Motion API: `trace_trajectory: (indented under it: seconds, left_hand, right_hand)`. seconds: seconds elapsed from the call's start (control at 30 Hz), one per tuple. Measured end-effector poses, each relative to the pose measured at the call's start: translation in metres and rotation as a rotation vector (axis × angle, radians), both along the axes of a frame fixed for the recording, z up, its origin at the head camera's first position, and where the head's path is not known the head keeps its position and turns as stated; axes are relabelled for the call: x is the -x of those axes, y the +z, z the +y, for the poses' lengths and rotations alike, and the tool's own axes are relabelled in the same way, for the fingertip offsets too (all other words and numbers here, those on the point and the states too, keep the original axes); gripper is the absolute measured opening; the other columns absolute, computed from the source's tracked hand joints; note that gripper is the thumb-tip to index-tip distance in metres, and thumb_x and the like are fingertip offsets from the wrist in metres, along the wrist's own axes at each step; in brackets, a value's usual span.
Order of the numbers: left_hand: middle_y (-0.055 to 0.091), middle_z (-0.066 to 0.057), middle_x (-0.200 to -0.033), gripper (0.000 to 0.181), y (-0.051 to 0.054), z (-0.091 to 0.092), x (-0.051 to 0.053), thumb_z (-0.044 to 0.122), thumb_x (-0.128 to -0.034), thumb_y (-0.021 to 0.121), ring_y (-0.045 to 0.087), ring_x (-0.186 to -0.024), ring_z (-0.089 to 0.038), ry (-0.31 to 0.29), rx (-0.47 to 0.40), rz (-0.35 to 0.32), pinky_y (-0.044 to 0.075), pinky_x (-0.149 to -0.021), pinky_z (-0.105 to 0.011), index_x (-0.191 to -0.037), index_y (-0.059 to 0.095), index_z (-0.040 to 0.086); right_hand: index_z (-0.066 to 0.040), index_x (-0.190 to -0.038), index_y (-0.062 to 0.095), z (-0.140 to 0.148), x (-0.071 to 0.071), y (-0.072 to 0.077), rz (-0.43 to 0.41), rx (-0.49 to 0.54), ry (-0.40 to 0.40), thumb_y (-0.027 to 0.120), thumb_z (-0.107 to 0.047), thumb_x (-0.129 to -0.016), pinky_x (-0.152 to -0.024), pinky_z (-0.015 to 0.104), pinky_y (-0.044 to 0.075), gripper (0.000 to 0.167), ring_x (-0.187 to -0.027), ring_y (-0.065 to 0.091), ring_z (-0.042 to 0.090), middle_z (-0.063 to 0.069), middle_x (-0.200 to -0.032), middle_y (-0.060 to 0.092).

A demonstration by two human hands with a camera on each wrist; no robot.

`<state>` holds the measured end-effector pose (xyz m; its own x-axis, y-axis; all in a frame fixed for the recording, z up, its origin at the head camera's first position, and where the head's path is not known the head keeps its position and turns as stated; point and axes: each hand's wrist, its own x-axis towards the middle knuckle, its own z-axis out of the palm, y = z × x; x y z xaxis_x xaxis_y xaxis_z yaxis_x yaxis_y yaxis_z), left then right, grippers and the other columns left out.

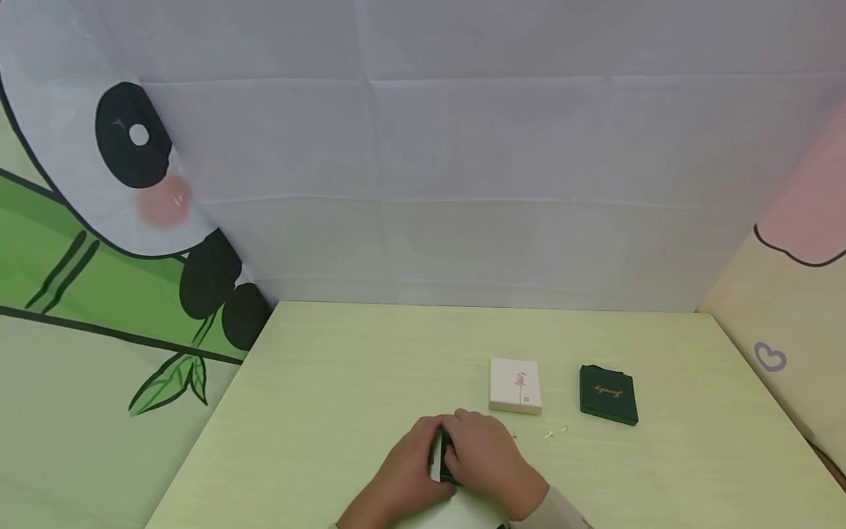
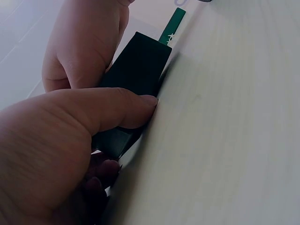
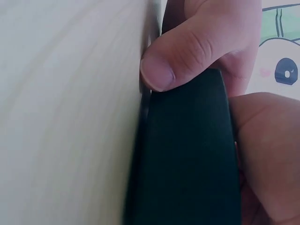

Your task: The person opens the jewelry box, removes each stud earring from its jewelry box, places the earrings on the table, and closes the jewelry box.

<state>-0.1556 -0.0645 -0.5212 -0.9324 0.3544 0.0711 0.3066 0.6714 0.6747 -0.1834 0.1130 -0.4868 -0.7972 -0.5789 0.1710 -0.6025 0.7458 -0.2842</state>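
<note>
My left hand [image 1: 410, 470] and right hand [image 1: 485, 455] meet around a small dark green box [image 1: 446, 444] near the table's front edge. In the left wrist view, the left thumb [image 2: 124, 108] lies across the near end of the box [image 2: 140, 63], with fingers curled beneath. The right hand [image 2: 82, 42] is against its far side there. From the right wrist, the left thumb [image 3: 159, 70] presses the end of the box [image 3: 192, 150], while the right hand [image 3: 269, 140] grips along its other side. A pale strip shows beside the box in the head view; its kind is unclear.
Beyond the hands lies a white box [image 1: 515, 386] with a pink flower print. Right of it is a dark green box [image 1: 609, 394] with gold script. Several tiny pale studs [image 1: 548, 434], perhaps earrings, lie on the yellowish table [image 1: 317, 389]. A grey-white sheet [image 1: 463, 147] hangs behind.
</note>
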Motion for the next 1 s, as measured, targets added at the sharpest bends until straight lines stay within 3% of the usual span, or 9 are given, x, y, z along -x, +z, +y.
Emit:
trace_trajectory:
  seconds: [0.73, 1.0]
  left_hand:
    - [0.054, 0.004, -0.14, 0.087, 0.0, -0.002, -0.001, 0.023, -0.0722, 0.086, 0.055, -0.123, -0.015, -0.002, -0.007, -0.018, 0.047, -0.103, -0.039, -0.149, 0.046, 0.014]
    - [0.053, 0.005, -0.14, 0.088, 0.0, -0.007, -0.005, 0.024, -0.0731, 0.086, 0.055, -0.123, -0.014, -0.026, -0.008, -0.024, 0.048, -0.103, -0.039, -0.15, 0.045, 0.017]
  right_hand:
    - [-0.01, -0.104, 0.07, -0.004, -0.004, 0.002, 0.013, -0.03, -0.024, 0.067, -0.021, -0.096, -0.059, 0.031, 0.047, 0.013, -0.067, 0.053, 0.013, -0.005, -0.078, 0.055]
    - [-0.01, -0.098, 0.069, -0.007, -0.011, 0.007, 0.0, -0.043, -0.042, 0.07, -0.019, -0.091, -0.058, 0.032, 0.046, 0.012, -0.066, 0.051, 0.013, -0.005, -0.076, 0.054]
